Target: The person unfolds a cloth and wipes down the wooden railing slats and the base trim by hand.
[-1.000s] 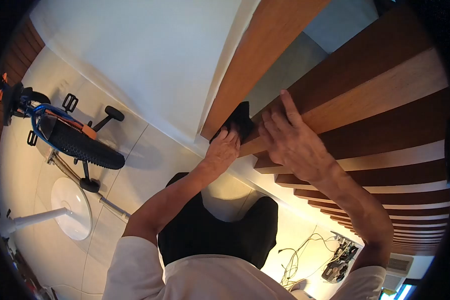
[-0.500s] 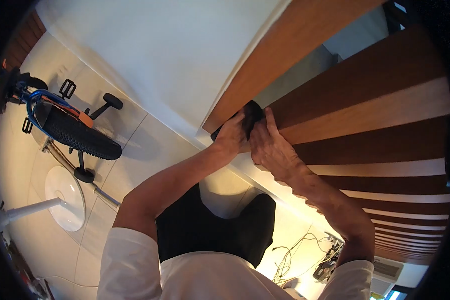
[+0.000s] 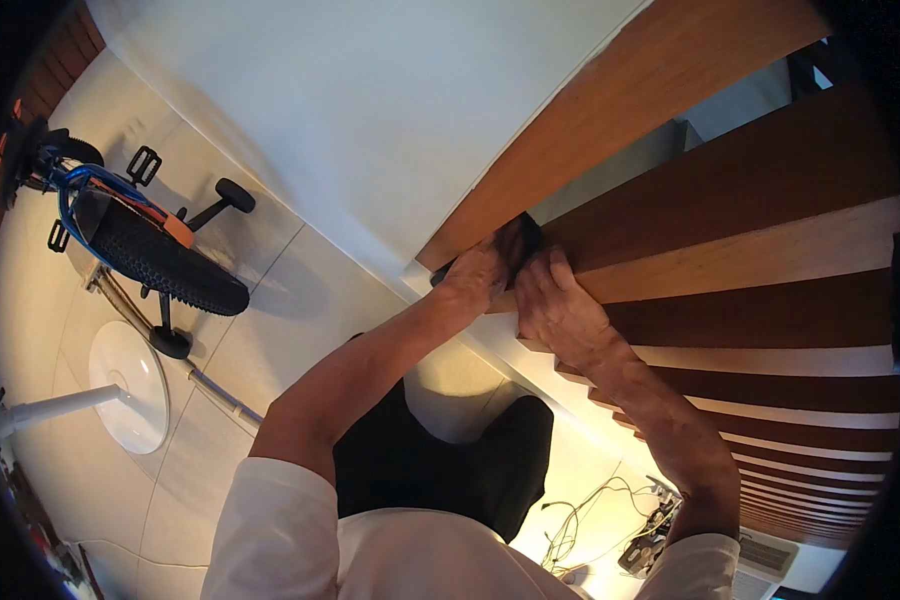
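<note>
A dark, soft-looking black cloth (image 3: pixel 518 243) is bunched in the gap between two upright brown wooden slats, close to their foot. My left hand (image 3: pixel 476 274) is closed on its near left side, against the end slat (image 3: pixel 550 150). On the other side, my right hand (image 3: pixel 562 308) has its fingers bent over the lower edge of the second slat (image 3: pixel 660 255), beside the cloth. Its fingertips touch the cloth's edge or the wood; which one, I cannot tell. Part of the cloth is hidden behind the left hand.
A row of similar slats (image 3: pixel 770 390) runs down the right side. To the left stand a small bicycle with training wheels (image 3: pixel 160 262) and a white round base with a pole (image 3: pixel 130 388). Tangled cables (image 3: pixel 580 520) lie on the floor at lower right. A white wall (image 3: pixel 350 110) rises ahead.
The view has shifted slightly. My right hand's fingers, stretched toward the cloth before, are now more curled and sit a little lower along the slat. My left hand stays on the cloth.
</note>
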A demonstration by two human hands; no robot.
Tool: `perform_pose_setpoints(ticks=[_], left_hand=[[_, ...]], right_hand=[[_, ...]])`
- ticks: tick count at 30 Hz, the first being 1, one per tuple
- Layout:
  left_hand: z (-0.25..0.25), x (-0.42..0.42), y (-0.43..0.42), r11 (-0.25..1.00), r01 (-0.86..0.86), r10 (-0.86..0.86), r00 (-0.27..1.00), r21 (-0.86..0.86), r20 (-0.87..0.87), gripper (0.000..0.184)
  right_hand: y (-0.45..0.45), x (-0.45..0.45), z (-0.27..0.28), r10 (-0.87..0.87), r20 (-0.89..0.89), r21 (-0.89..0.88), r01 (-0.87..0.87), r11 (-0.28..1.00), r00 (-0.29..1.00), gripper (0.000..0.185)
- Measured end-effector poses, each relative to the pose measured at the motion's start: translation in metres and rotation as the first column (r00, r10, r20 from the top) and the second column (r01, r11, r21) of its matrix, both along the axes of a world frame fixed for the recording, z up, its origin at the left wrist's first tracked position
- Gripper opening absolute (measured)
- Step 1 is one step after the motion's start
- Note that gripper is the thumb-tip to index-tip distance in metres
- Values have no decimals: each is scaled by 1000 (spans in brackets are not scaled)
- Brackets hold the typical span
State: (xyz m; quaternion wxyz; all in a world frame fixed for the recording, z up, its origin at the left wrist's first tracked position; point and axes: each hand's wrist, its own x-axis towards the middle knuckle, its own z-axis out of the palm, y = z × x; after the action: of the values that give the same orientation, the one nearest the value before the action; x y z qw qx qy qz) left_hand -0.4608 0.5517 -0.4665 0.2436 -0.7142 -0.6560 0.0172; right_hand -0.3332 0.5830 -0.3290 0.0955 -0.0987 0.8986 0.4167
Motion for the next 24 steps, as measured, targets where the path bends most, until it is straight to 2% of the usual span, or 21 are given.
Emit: perform_pose_setpoints(ticks=[5, 7, 10, 15, 17, 19, 20, 22, 24], left_hand=[[-23, 1, -13, 999, 26, -21, 987, -29, 162, 57], [-11, -4, -12, 992, 40, -65, 974, 119, 219, 55], [-22, -1, -10, 995, 38, -65, 951, 92, 304, 53], [-24, 2, -28, 996, 37, -61, 948, 81, 312, 51], [-26, 1, -26, 995, 47, -74, 946, 92, 315, 51], [-17, -2, -12, 975, 58, -128, 935, 214, 331, 47], [-22, 0, -13, 976, 61, -131, 932, 209, 337, 47], [-27, 2, -12, 976, 44, -153, 833, 212, 531, 47], [-26, 4, -28, 973, 55, -165, 848, 226, 504, 47]], right_hand=[[2, 1, -3, -4, -9, -14, 4, 1000, 1000, 26], [1, -1, -1, -12, -10, -30, 12, 999, 1000, 26], [-1, -2, -3, -20, -4, -51, 20, 998, 1000, 26], [2, 1, -6, -5, -32, -30, 4, 1000, 999, 25], [2, 1, -8, -44, 26, -49, 45, 998, 999, 26], [2, -2, -6, -30, 9, -55, 30, 998, 1000, 27], [0, 0, -6, -29, -14, -60, 28, 998, 999, 27], [-2, 1, -6, -37, 13, -55, 38, 998, 999, 28], [2, 2, -3, -31, 37, -31, 32, 999, 999, 28]])
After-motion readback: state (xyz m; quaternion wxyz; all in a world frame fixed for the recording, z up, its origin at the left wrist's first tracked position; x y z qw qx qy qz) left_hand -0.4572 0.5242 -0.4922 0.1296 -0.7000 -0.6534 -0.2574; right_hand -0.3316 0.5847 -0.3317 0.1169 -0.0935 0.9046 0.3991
